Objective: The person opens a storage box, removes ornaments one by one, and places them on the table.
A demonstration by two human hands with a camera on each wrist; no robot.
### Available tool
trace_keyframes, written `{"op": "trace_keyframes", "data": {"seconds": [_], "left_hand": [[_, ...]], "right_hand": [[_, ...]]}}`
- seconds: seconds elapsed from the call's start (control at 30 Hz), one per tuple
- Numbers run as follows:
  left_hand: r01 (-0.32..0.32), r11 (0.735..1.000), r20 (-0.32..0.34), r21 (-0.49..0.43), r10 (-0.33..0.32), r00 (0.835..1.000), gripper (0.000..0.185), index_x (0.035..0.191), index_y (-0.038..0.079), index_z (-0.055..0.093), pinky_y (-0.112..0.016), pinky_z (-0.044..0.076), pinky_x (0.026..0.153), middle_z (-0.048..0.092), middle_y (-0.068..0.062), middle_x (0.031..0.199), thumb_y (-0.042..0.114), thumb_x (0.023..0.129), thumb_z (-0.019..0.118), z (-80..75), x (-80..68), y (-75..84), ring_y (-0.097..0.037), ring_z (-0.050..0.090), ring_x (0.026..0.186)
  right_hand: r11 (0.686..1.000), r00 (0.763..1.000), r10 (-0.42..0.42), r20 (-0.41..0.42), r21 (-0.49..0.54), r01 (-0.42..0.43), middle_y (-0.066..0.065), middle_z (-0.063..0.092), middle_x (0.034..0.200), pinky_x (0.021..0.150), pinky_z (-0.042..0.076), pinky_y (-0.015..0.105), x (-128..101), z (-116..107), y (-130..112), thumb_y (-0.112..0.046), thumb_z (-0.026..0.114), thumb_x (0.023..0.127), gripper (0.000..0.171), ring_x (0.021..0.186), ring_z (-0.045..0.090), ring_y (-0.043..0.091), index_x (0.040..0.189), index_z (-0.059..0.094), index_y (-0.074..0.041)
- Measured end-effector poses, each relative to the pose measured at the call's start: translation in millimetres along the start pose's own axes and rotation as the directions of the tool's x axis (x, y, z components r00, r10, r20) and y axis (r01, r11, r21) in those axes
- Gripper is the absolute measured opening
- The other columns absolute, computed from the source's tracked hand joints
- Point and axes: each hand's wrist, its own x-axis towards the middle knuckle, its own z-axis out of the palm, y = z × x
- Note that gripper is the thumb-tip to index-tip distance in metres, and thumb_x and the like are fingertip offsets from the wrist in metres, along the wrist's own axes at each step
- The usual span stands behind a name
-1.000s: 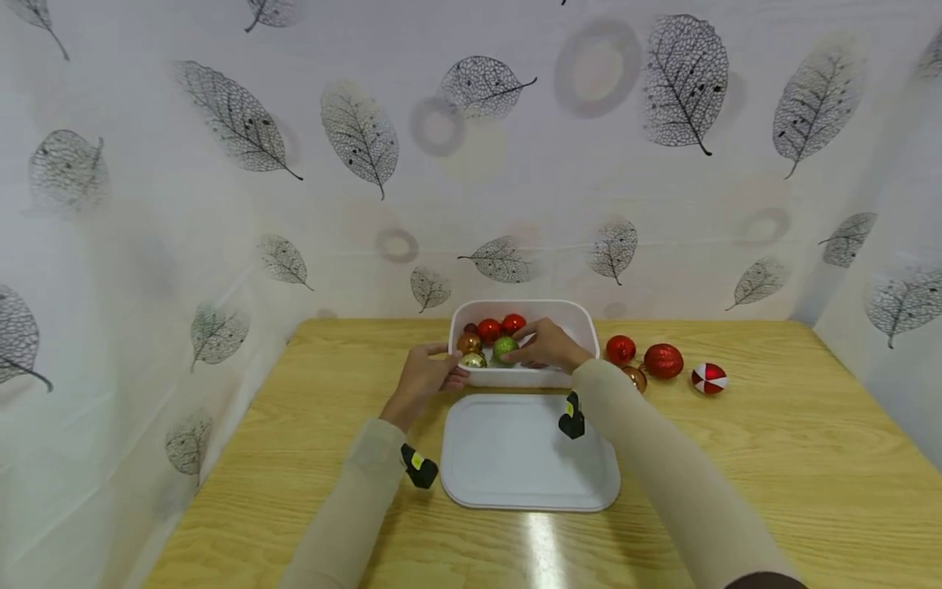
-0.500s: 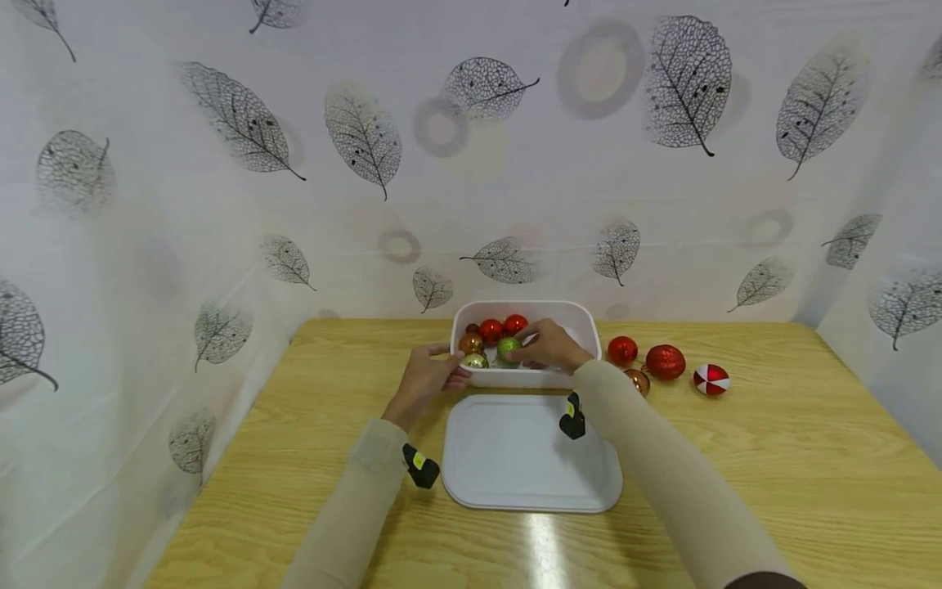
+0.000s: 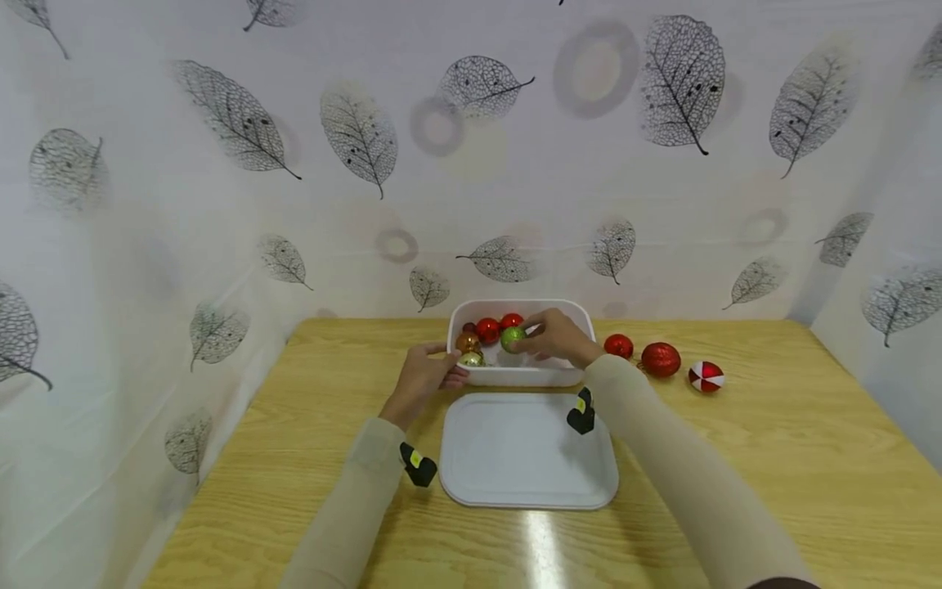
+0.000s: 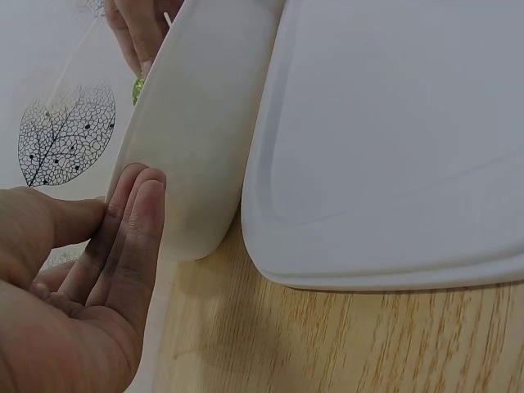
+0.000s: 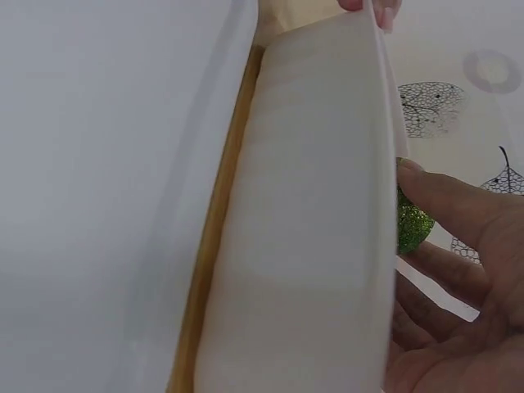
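A white tub (image 3: pixel 581 323) stands at the back of the wooden table and holds red, copper and gold balls. My right hand (image 3: pixel 526 337) pinches a green glitter ball (image 3: pixel 513 336) just above them; in the right wrist view the green ball (image 5: pixel 413 225) shows between my fingers (image 5: pixel 458 205) behind the tub wall (image 5: pixel 319 229). My left hand (image 3: pixel 452 372) holds the tub's front left corner, thumb over the rim. The left wrist view shows its fingers (image 4: pixel 135 229) lying along the tub wall (image 4: pixel 205 147).
A flat white lid (image 3: pixel 526 450) lies in front of the tub, also seen as the lid (image 4: pixel 393 139). Right of the tub lie a red ball (image 3: pixel 618 346), a red glitter ball (image 3: pixel 660 359) and a red-and-white ball (image 3: pixel 706 376). Leaf-patterned walls enclose the table.
My right hand has raised the green ball a little, up and toward the back of the tub. A copper ball beside the tub is now hidden behind my right arm. The left hand stayed put.
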Motion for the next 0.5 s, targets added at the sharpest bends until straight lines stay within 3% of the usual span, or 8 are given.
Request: {"op": "trace_keyframes", "data": {"seconds": [0.23, 0.5], "left_hand": [[0.006, 1.000, 0.001, 0.006, -0.006, 1.000, 0.039, 0.137, -0.007, 0.056, -0.028, 0.065, 0.065, 0.074, -0.017, 0.082, 0.012, 0.102, 0.062, 0.0, 1.9, -1.5, -0.016, 0.072, 0.064], [0.000, 1.000, 0.011, 0.005, 0.000, 1.000, 0.040, 0.137, -0.006, 0.057, -0.031, 0.065, 0.069, 0.074, -0.018, 0.085, 0.013, 0.103, 0.062, -1.4, 2.7, -1.7, -0.016, 0.072, 0.066]], "right_hand": [[0.999, 0.999, -0.040, 0.006, -0.005, 0.040, 0.025, 0.060, 0.135, 0.089, 0.062, 0.047, -9, -12, -7, -0.017, 0.076, 0.093, 0.047, 0.110, 0.065, 0.043, 0.132, 0.061, 0.006], [0.998, 0.998, -0.065, -0.022, -0.023, 0.065, 0.024, 0.066, 0.127, 0.091, 0.061, 0.050, -18, -27, -12, -0.020, 0.076, 0.093, 0.048, 0.110, 0.064, 0.045, 0.132, 0.062, 0.005]]}}
